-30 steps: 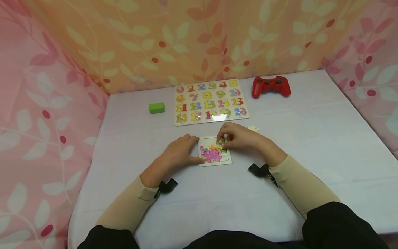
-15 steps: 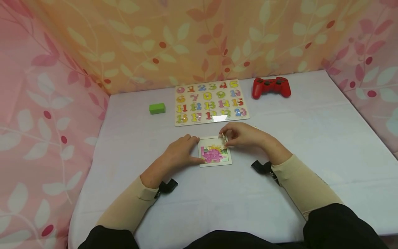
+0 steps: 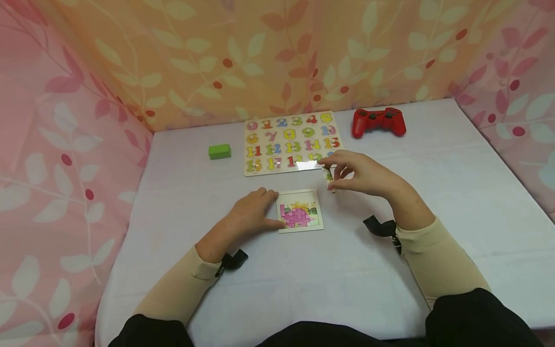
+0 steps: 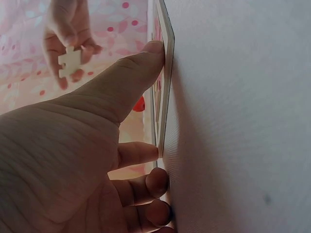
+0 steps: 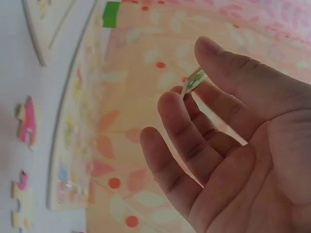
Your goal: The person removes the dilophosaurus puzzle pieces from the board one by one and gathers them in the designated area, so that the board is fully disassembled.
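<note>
A small jigsaw puzzle in a pale square tray [image 3: 298, 197] lies on the table, with pink, yellow and green pieces filling its lower part. At the tray's left side rests my left hand [image 3: 249, 212]; its thumb lies on the rim and a finger touches the edge, as the left wrist view shows. My right hand [image 3: 366, 174] is raised right of the tray, pinching a jigsaw piece [image 3: 328, 178] between thumb and fingertips. That piece's plain wooden back [image 4: 71, 61] faces the left wrist camera. Two loose jigsaw pieces, one pink [image 5: 29, 121] and one yellowish [image 5: 22, 206], lie on the table.
Behind the tray is a number board [image 3: 289, 143], partly covered by my right hand in the head view. A green block [image 3: 219, 152] sits to its left, and a red game controller [image 3: 378, 122] to its right. Patterned curtains [image 3: 182, 62] enclose the table.
My right hand has lifted the jigsaw piece off the tray's upper right part and carried it right and away from me. My left hand has stayed at the tray.
</note>
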A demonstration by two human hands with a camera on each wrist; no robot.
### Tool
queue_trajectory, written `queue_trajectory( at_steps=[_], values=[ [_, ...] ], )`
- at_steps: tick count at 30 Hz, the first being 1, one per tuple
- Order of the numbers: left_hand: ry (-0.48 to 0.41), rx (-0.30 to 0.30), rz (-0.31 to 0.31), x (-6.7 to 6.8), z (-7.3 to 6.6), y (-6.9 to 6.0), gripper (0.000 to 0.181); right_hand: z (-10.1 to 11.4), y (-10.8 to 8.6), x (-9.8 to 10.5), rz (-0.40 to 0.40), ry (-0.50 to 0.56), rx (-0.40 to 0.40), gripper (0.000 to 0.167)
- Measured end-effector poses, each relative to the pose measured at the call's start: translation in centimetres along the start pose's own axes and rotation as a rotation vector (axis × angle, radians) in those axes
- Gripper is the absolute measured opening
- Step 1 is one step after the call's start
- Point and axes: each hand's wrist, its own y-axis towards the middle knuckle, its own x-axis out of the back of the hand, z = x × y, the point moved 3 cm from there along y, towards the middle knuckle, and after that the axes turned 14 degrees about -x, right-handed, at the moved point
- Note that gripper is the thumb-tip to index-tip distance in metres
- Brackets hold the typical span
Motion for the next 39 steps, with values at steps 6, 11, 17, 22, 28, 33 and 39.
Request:
queue_trajectory(
  at_steps=[6,11,17,22,28,33,39],
  values=[
    [-0.001,-0.005,-0.001,0.0,0.1,0.0,0.093,0.2,-1.5,2.2,-0.105,-0.02,-0.043,0.045],
    [-0.002,-0.004,-0.002,-0.1,0.1,0.1,0.093,-0.5,-2.5,4.0,-0.18,-0.045,-0.044,0.044],
    [-0.005,0.0,0.0,-0.1,0.0,0.0,0.093,-2.1,-3.4,5.9,-0.219,-0.056,-0.124,0.047],
    [-0.005,-0.005,-0.005,0.0,0.0,0.0,0.093,-3.5,-3.7,7.0,-0.232,-0.096,-0.201,0.044],
    [-0.001,-0.01,-0.01,0.0,0.1,-0.1,0.093,-5.5,-3.1,7.4,-0.2,-0.114,-0.299,0.043],
    [0.001,-0.013,-0.01,-0.1,0.1,0.0,0.094,-8.1,-2.3,7.2,-0.134,-0.133,-0.375,0.041],
    [0.002,-0.015,-0.008,0.0,0.1,0.0,0.094,-10.9,-1.4,6.6,-0.049,-0.146,-0.425,0.043]
  ],
)
